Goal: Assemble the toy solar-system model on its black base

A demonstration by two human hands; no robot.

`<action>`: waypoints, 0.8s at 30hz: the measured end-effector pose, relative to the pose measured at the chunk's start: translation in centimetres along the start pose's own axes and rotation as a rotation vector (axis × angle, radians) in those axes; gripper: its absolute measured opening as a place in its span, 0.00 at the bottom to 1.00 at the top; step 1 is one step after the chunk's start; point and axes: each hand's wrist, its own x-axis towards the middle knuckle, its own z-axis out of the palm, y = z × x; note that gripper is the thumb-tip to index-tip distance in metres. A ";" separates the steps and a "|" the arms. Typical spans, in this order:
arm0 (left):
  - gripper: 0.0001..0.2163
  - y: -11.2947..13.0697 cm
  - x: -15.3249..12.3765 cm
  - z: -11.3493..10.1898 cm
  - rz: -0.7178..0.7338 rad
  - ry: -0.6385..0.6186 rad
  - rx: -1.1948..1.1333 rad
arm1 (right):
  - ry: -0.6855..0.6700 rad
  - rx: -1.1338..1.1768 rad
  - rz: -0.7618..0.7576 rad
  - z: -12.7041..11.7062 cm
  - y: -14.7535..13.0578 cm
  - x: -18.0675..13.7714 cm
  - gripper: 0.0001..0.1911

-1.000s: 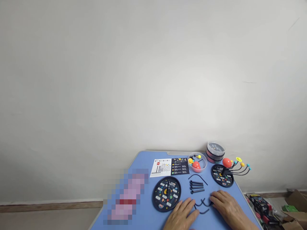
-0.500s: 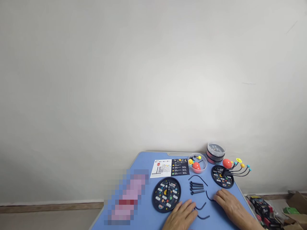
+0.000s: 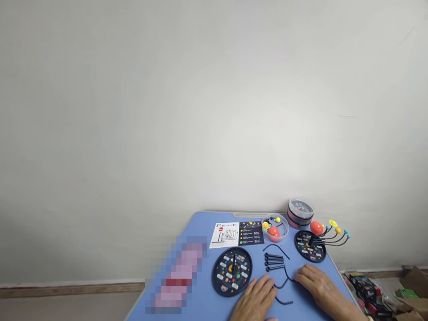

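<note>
My left hand (image 3: 256,298) lies flat on the blue table with its fingers stretched out. Its fingertips are at the ends of two curved black rods, an upper rod (image 3: 281,285) and a lower rod (image 3: 285,303). The fingers of my right hand (image 3: 314,283) are closed on the near end of another bent black rod (image 3: 288,275). That rod's far tip is beside several straight black rods with ringed ends (image 3: 274,257). A long curved black rod (image 3: 277,246) lies above them. Left of these is a round black base (image 3: 224,280) printed with planets, a short post at its middle.
An instruction sheet (image 3: 224,235) lies at the back. A clear tub (image 3: 286,234) of coloured balls and stacked round containers (image 3: 300,214) stand behind. At right is an assembled planet model (image 3: 310,254). Boxes (image 3: 363,290) are on the floor.
My right hand has moved slightly left with the bent rod, bringing it closer to the straight rods and the upper curved rod. My left hand has shifted a little to the right.
</note>
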 end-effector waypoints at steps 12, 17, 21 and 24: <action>0.16 1.9 2.3 1.5 -0.335 -0.011 -0.165 | 0.011 0.005 -0.040 -0.2 -0.3 -0.4 0.19; 0.08 2.1 3.4 0.7 -0.372 -0.031 -0.132 | 0.051 0.012 0.012 0.1 0.0 -0.9 0.20; 0.09 1.9 3.6 1.0 -0.335 0.057 -0.088 | 0.088 0.004 0.049 0.7 0.2 -1.4 0.21; 0.11 1.6 3.6 1.1 -0.327 0.099 -0.099 | 0.117 0.027 0.058 1.1 0.3 -1.7 0.22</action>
